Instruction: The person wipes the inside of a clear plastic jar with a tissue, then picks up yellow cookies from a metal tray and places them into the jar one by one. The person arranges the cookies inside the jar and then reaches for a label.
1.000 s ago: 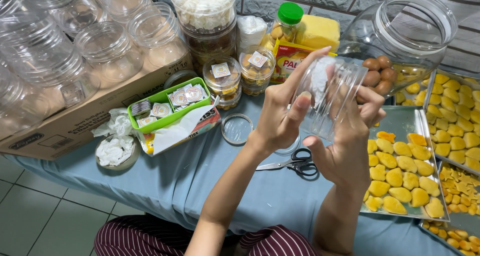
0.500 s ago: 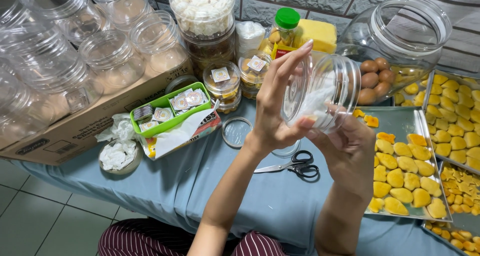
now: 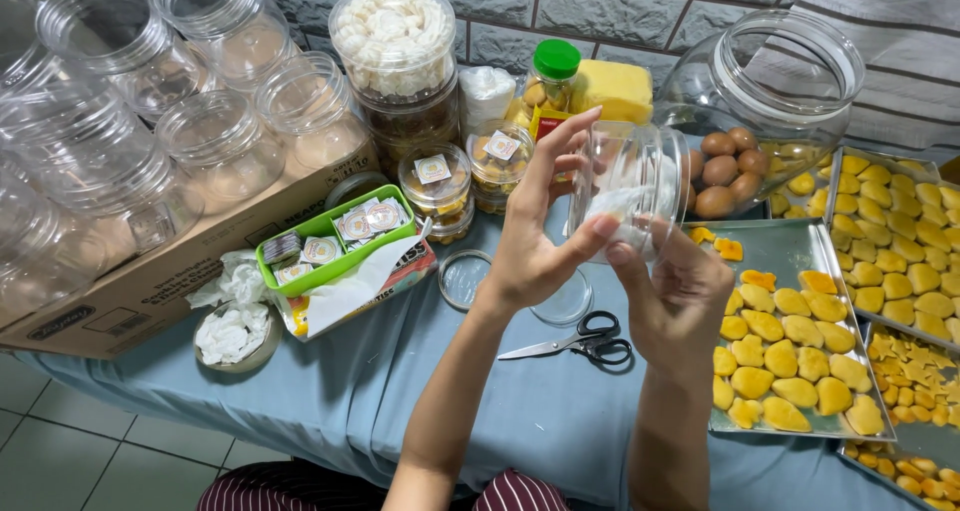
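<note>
I hold a small clear plastic jar (image 3: 635, 176) on its side above the blue tablecloth (image 3: 420, 391). My left hand (image 3: 545, 236) grips the jar's outside with the fingers spread up its wall. My right hand (image 3: 675, 291) is under the jar's bottom end and presses a white tissue (image 3: 620, 211) against it. Below the hands lie black-handled scissors (image 3: 580, 343) and two clear round lids (image 3: 465, 276). A metal tray (image 3: 790, 241) of yellow cookies (image 3: 790, 356) lies to the right of my right hand.
A cardboard box (image 3: 150, 281) of empty clear jars stands at the left. Behind are filled cookie jars (image 3: 395, 41), a green basket of small packets (image 3: 330, 241), a tissue pack (image 3: 350, 291), a big glass jar with brown balls (image 3: 770, 91), and more cookie trays (image 3: 890, 221) at the right.
The jar has been turned from nearly upright onto its side and moved slightly up and left. My right hand has shifted under it with the tissue.
</note>
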